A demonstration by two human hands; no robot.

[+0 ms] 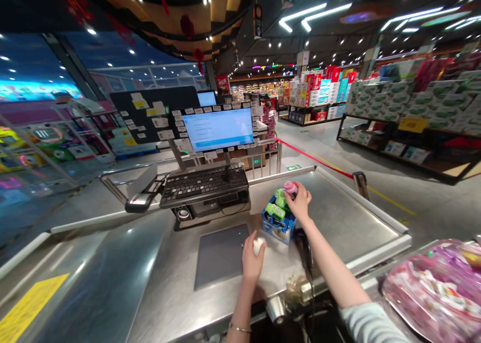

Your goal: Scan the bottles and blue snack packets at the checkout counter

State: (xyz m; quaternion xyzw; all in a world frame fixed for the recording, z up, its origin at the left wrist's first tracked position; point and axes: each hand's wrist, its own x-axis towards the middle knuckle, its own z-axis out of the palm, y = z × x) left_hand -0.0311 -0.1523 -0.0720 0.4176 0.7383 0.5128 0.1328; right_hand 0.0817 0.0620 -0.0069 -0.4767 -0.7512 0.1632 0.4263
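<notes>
Head view: the right hand [299,202], wrist bent, grasps a pink-capped container [290,187] just above a blue carton [277,228] of green packages [275,211], with open steel table [347,217] to its right as far as the raised edge. The left hand [251,260], fingers curled, clasps a small white object [258,245] just right of a dark scanner plate [220,258].

The [338,217] checkout counter is smooth stainless steel, glossy under the lights, with a matt dark-grey pad [220,258] set into its top. On the counter stand a printed cardboard carton [278,228] with a slight sheen, glossy green plastic bottles [275,211] inside it, a glossy pink plastic cap [290,187] above it and a smooth white item [258,245] beside it. A matt black plastic keyboard [205,185] sits beyond the counter's far edge, while shiny, crinkled plastic wrap [436,293] lies past its near right corner.
</notes>
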